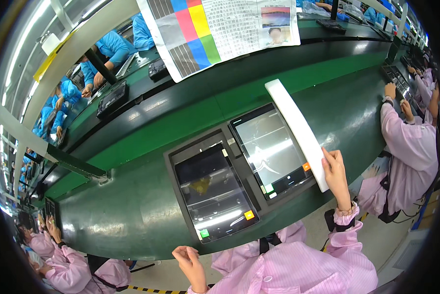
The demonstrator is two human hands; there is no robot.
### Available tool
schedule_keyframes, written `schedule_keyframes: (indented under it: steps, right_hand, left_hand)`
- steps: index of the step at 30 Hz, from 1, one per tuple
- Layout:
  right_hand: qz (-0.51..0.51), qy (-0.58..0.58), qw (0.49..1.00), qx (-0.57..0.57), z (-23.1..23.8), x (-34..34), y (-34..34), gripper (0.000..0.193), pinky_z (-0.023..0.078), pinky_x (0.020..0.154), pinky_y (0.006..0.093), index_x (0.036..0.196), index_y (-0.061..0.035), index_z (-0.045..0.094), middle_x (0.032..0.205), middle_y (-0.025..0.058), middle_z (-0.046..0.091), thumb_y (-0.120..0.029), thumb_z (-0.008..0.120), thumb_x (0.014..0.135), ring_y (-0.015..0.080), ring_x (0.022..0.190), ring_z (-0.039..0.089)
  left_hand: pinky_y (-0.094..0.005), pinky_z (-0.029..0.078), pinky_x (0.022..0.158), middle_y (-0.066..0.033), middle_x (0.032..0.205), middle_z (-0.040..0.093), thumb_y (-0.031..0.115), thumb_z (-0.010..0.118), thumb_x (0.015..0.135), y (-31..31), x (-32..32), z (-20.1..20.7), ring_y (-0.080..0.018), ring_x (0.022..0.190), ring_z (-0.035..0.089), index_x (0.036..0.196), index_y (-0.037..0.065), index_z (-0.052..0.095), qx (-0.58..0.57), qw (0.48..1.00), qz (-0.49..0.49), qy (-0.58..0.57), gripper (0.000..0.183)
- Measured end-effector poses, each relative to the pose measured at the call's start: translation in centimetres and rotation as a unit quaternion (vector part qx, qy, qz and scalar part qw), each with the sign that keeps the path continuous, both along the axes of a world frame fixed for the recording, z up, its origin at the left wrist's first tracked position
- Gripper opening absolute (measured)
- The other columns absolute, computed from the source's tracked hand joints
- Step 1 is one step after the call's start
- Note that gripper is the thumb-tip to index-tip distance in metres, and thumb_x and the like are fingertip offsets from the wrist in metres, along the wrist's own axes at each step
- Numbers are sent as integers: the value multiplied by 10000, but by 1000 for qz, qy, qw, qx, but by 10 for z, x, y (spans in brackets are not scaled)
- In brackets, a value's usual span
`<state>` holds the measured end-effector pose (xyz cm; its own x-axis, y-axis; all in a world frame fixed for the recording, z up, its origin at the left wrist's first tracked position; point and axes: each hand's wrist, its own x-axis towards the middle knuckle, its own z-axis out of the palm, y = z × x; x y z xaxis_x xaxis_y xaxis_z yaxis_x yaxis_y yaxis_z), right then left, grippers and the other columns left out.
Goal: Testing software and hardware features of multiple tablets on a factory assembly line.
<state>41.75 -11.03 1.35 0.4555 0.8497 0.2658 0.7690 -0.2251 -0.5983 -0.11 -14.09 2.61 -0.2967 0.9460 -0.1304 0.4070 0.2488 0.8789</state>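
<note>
Near the front edge of the bench, my right hand grips the lower end of a long white strip, thumb and fingers at its side. The strip lies slantwise along the right edge of a tablet-like panel, which has a bright, reflecting screen and small green, white and orange stickers. Left of it, a second dark panel with green and orange stickers sits in a dark tray. My left hand is below the tray, off the bench edge, its fingers loosely curled with nothing seen in them.
The green bench curves across the view. A printed sheet with colour blocks hangs at the top. A metal post stands at left. Co-workers in pink sit on both sides; others in blue work across the line beside dark devices.
</note>
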Motion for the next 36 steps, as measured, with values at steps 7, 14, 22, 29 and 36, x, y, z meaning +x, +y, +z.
schedule_keyframes:
  steps: [7,14,22,29,36]
  right_hand:
    - [82,-95,988,94,24,-60,7,341,352,894,416,1134,-13,532,1072,161,544,-39,577,797,316,998,496]
    - [249,-135,956,76,10,-93,6,303,360,916,422,1077,-31,590,1058,39,601,-79,631,780,210,1025,528]
    - [302,-120,944,61,-3,-94,3,403,357,924,418,1130,-45,588,1118,15,601,-174,678,759,192,1067,520]
    - [243,-45,963,107,19,-82,3,469,357,913,411,1174,-68,577,1139,33,587,-161,678,725,206,1079,504]
    - [326,-103,939,33,1,-87,6,448,341,945,426,1152,-64,587,1124,47,588,-233,664,744,215,1082,503]
  left_hand:
    - [-334,515,754,-188,966,597,228,333,999,5,15,14,-245,859,623,1186,18,287,-74,970,-7,-231,284]
    - [-415,499,839,-188,993,567,229,332,999,11,8,16,-298,934,608,1254,39,259,-80,932,-21,-352,327]
    - [-280,443,571,-55,918,583,362,386,975,31,21,32,-184,673,532,1136,47,466,-123,901,-10,-416,363]
    - [-257,479,611,-33,965,652,493,392,950,58,41,29,-108,805,625,1104,78,552,-132,877,41,-461,470]
    - [-270,497,397,-61,921,657,415,373,969,58,36,25,-171,670,654,1076,71,559,-72,875,15,-479,405]
